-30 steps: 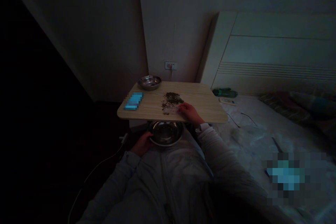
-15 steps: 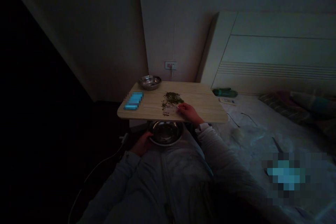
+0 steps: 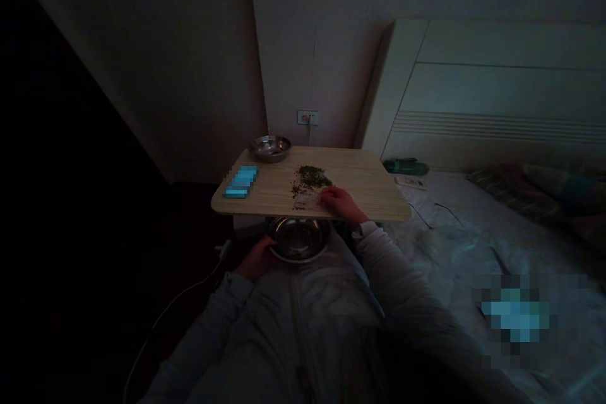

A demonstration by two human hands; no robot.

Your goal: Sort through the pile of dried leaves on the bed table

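Note:
A shiny metal bowl [image 3: 299, 241] sits on my lap under the table's near edge. My left hand [image 3: 257, 259] grips its left rim, with the fingers partly hidden. On the wooden table [image 3: 364, 170] lies a loose heap of small green grains, perhaps beans [image 3: 311, 175]. Strays trail from it towards the near edge. My right hand [image 3: 339, 203] rests on the tabletop at the near side of the heap, fingers pinched together. At the fingertips lies a thin, pale, see-through flat piece [image 3: 307, 201], with a few dark grains by it. Dim light blurs its kind.
A second metal bowl [image 3: 269, 148] stands at the table's back left corner, with a lit phone [image 3: 241, 182] in front of it. On the bed to the right lie a green bottle [image 3: 406, 167] and a pale remote [image 3: 409, 183]. A white cable [image 3: 163, 309] runs along the floor at left.
My right hand has shifted only slightly at the near edge of the heap, and the pale piece sits a little differently. My left hand stays on the bowl.

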